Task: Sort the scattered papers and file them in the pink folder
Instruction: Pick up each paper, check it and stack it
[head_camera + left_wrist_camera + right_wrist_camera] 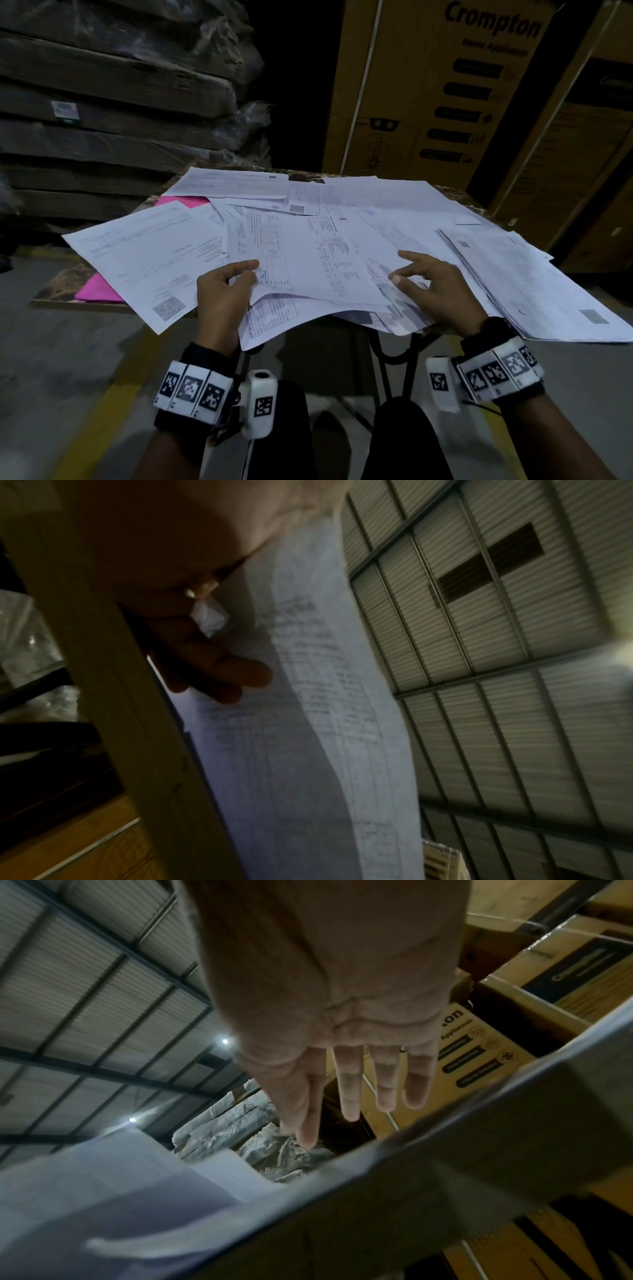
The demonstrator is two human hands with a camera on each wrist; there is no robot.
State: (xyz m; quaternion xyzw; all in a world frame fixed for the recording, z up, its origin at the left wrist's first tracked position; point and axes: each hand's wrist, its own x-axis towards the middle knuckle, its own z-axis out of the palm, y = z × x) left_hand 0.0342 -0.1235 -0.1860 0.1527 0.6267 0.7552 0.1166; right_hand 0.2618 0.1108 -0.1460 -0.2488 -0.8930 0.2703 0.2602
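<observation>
Cartons (445, 85) behind bench (58, 291), papers (342, 205) spread across it, pink folder (99, 289) mostly buried at left edge, left hand (222, 291) grip pinching sheet (308, 263) at near edge, right hand (428, 291) fingers straight over papers.

A tall brown cardboard box (442, 89) behind the tabletop reads "Crompton" in large dark letters, with blurred smaller words beneath. In the right wrist view, a box (479, 1047) shows "Appliances". Print on the papers (308, 253) is illegible.
</observation>
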